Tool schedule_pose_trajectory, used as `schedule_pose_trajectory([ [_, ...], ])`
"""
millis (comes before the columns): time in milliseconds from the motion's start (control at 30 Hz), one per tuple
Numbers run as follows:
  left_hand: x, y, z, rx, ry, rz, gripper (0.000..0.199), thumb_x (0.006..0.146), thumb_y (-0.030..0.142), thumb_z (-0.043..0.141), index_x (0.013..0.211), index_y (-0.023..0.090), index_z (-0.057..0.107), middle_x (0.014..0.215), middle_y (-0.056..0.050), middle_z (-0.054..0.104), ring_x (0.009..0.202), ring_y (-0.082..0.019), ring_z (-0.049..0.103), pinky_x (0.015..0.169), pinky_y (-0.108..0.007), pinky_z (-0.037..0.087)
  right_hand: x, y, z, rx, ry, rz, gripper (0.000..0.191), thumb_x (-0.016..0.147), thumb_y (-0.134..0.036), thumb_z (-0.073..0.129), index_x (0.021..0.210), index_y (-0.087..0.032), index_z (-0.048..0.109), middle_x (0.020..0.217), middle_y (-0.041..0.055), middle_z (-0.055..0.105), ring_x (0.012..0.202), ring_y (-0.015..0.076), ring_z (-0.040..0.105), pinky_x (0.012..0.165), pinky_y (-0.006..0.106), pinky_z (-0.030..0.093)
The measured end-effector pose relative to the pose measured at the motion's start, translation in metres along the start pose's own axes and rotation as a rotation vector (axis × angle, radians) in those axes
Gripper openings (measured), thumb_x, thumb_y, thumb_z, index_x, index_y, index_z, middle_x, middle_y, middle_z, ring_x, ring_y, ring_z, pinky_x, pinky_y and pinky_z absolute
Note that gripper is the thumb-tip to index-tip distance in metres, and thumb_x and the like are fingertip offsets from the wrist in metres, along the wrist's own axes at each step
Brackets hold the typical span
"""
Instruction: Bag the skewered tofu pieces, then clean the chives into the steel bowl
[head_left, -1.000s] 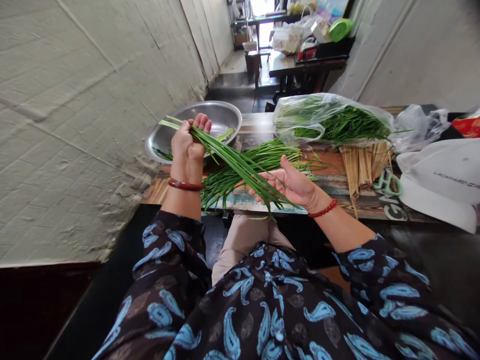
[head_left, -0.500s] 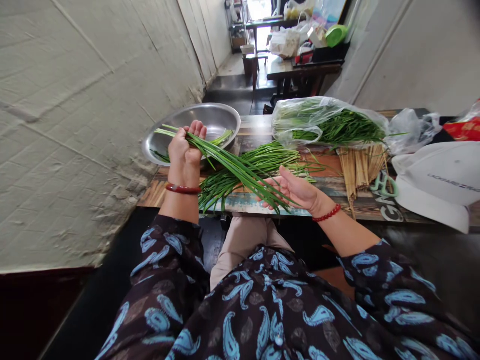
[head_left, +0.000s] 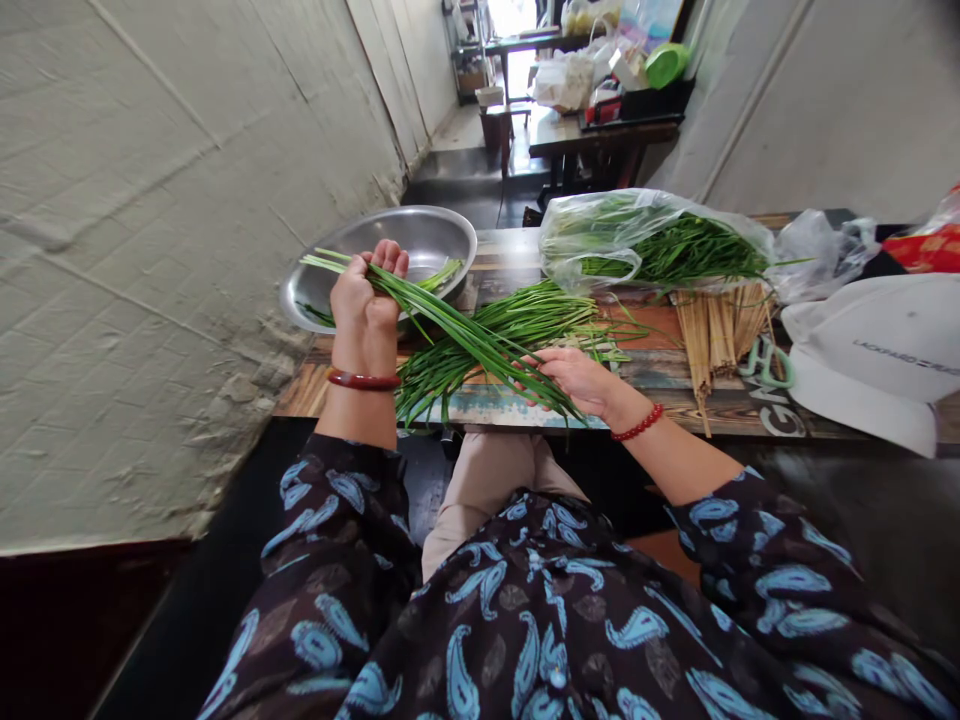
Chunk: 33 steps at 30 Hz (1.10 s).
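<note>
My left hand (head_left: 369, 290), palm up over the near edge of the steel bowl (head_left: 442, 228), is closed round the pale ends of a bunch of long green stalks (head_left: 457, 325). The bunch slants down to the right. Its leafy ends lie in my right hand (head_left: 574, 380), whose thumb and fingers have closed round them. Beneath the bunch, a pile of loose green stalks (head_left: 536, 310) rests on the wooden table (head_left: 300, 390). Some cut greens lie inside the bowl.
Behind the pile is a clear plastic bag of greens (head_left: 660, 240). To the right are wooden skewers (head_left: 720, 330), green-handled scissors (head_left: 769, 362), a white cap (head_left: 877, 350) and a crumpled plastic bag (head_left: 821, 255). A wall (head_left: 150, 250) stands close on the left.
My right hand has closed its thumb and fingers on the leafy ends, where it was spread open before. My left hand holds the bunch in nearly the same place.
</note>
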<state>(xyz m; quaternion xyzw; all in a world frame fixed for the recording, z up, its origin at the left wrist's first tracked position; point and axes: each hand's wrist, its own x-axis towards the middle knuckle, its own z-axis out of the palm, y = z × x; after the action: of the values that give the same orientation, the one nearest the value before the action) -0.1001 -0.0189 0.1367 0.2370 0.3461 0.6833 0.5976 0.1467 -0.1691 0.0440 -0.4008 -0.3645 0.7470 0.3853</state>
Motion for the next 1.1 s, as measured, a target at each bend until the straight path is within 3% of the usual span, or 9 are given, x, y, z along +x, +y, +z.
schedule_pose_trajectory([
  [100, -0.007, -0.001, 0.005, -0.099, 0.080, 0.065, 0.021, 0.096, 0.012, 0.035, 0.086, 0.018, 0.053, 0.080, -0.004, 0.065, 0.087, -0.014, 0.066, 0.085, -0.028, 0.054, 0.002, 0.001, 0.004, -0.038, 0.026, 0.029, 0.034, 0.079, -0.005, 0.049, 0.103, -0.016, 0.070, 0.075, 0.0055, 0.075, 0.048, 0.0143, 0.066, 0.033, 0.018, 0.045],
  [233, -0.012, -0.003, 0.009, -0.103, 0.086, 0.045, 0.022, 0.097, 0.012, 0.035, 0.088, 0.018, 0.054, 0.075, -0.002, 0.063, 0.087, -0.014, 0.064, 0.085, -0.030, 0.054, 0.002, 0.004, 0.004, -0.106, 0.081, 0.033, 0.034, 0.081, -0.006, 0.048, 0.106, -0.014, 0.069, 0.071, 0.0057, 0.074, 0.044, 0.0136, 0.064, 0.030, 0.017, 0.042],
  [333, -0.011, -0.003, 0.007, -0.096, 0.095, 0.041, 0.025, 0.099, 0.013, 0.035, 0.080, 0.021, 0.050, 0.075, -0.002, 0.063, 0.094, -0.013, 0.062, 0.082, -0.031, 0.053, 0.000, 0.006, -0.001, -0.159, 0.011, -0.007, 0.026, 0.089, -0.016, 0.053, 0.112, -0.015, 0.066, 0.075, 0.0054, 0.074, 0.044, 0.0129, 0.064, 0.031, 0.018, 0.044],
  [467, -0.009, -0.002, 0.003, -0.075, 0.104, 0.067, 0.028, 0.100, 0.014, 0.034, 0.076, 0.020, 0.047, 0.077, -0.002, 0.063, 0.090, -0.013, 0.062, 0.082, -0.029, 0.053, -0.007, 0.005, -0.011, -0.145, -0.133, -0.075, 0.032, 0.095, -0.024, 0.052, 0.125, -0.017, 0.057, 0.088, 0.0066, 0.075, 0.053, 0.0141, 0.068, 0.038, 0.020, 0.051],
  [667, -0.010, -0.003, 0.001, -0.064, 0.096, 0.080, 0.021, 0.097, 0.012, 0.034, 0.087, 0.020, 0.051, 0.074, -0.002, 0.063, 0.076, -0.012, 0.064, 0.087, -0.029, 0.054, -0.006, 0.003, -0.015, -0.154, -0.076, -0.069, 0.032, 0.093, -0.023, 0.048, 0.123, -0.016, 0.055, 0.087, 0.0080, 0.075, 0.054, 0.0161, 0.069, 0.037, 0.022, 0.051],
  [800, -0.009, -0.003, 0.000, -0.062, 0.086, 0.091, 0.020, 0.097, 0.014, 0.035, 0.091, 0.017, 0.053, 0.074, -0.003, 0.063, 0.081, -0.014, 0.066, 0.091, -0.031, 0.052, 0.000, 0.004, -0.013, -0.177, 0.081, -0.041, 0.045, 0.084, -0.012, 0.045, 0.126, -0.015, 0.058, 0.083, 0.0073, 0.075, 0.056, 0.0173, 0.068, 0.040, 0.026, 0.053],
  [933, -0.006, -0.001, -0.003, -0.062, 0.124, 0.112, 0.025, 0.098, 0.015, 0.035, 0.080, 0.020, 0.051, 0.073, -0.002, 0.063, 0.091, -0.014, 0.065, 0.085, -0.030, 0.052, 0.006, 0.007, -0.025, -0.259, 0.305, -0.076, 0.045, 0.080, -0.008, 0.046, 0.120, -0.014, 0.066, 0.085, 0.0070, 0.075, 0.066, 0.0144, 0.068, 0.062, 0.028, 0.059],
  [1000, -0.005, -0.002, -0.005, -0.049, 0.127, 0.108, 0.027, 0.099, 0.014, 0.035, 0.076, 0.021, 0.048, 0.072, -0.002, 0.063, 0.091, -0.014, 0.064, 0.083, -0.029, 0.052, 0.008, 0.007, -0.038, -0.439, 0.348, -0.165, 0.044, 0.080, -0.009, 0.048, 0.118, -0.017, 0.068, 0.095, 0.0068, 0.076, 0.076, 0.0141, 0.069, 0.074, 0.030, 0.058],
  [1100, -0.004, -0.004, -0.005, -0.038, 0.138, 0.114, 0.025, 0.098, 0.013, 0.034, 0.077, 0.021, 0.045, 0.072, -0.002, 0.062, 0.084, -0.013, 0.064, 0.083, -0.030, 0.052, 0.007, 0.003, -0.057, -0.868, 0.445, -0.427, 0.045, 0.078, -0.007, 0.051, 0.116, -0.019, 0.071, 0.112, 0.0073, 0.073, 0.096, 0.0188, 0.067, 0.092, 0.037, 0.052],
])
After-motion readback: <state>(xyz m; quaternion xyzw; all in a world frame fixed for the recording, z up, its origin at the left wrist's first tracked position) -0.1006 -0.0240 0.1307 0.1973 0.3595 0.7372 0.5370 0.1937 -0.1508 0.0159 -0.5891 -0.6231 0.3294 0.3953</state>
